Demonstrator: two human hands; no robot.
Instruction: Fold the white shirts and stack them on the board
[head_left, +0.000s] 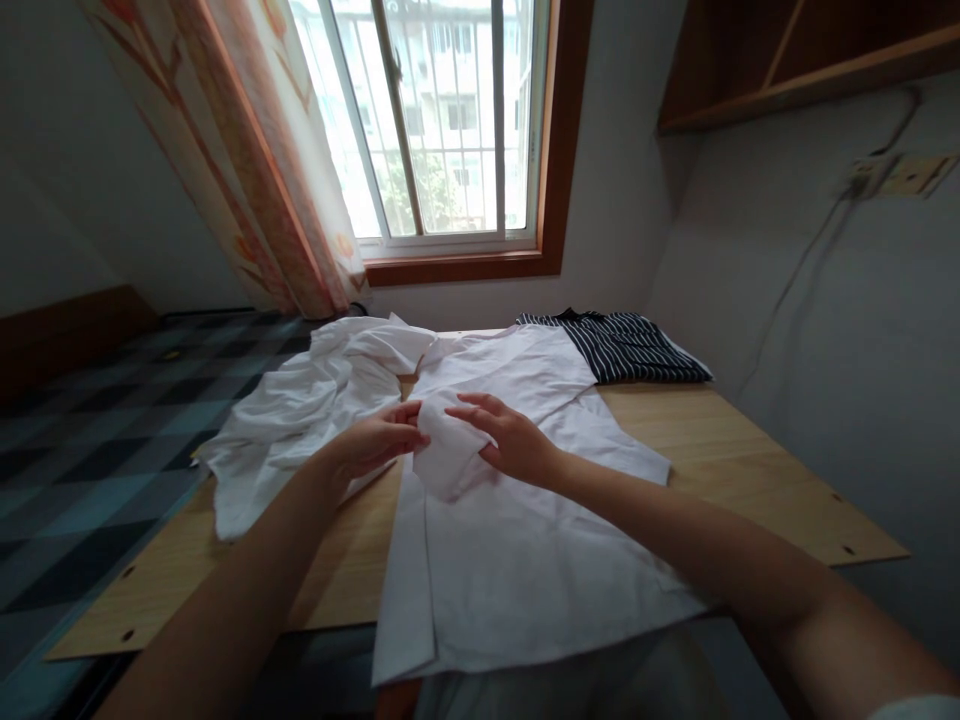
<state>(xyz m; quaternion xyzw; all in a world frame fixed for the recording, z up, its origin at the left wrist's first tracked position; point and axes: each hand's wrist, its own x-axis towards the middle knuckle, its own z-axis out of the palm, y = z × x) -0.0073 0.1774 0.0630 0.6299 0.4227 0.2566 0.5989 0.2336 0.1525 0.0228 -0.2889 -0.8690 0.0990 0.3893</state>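
A white shirt lies spread out on a wooden board, its lower edge hanging over the front. Above its upper left part, my left hand pinches a raised fold of the white cloth between thumb and fingers. My right hand is at the other side of that fold, fingers stretched and apart, touching the cloth. Whether the raised piece is a sleeve, I cannot tell.
Left of the shirt lies a crumpled white garment. A folded black-and-white striped garment rests at the back right. A checked bed cover borders the board's left; a window and curtain are behind.
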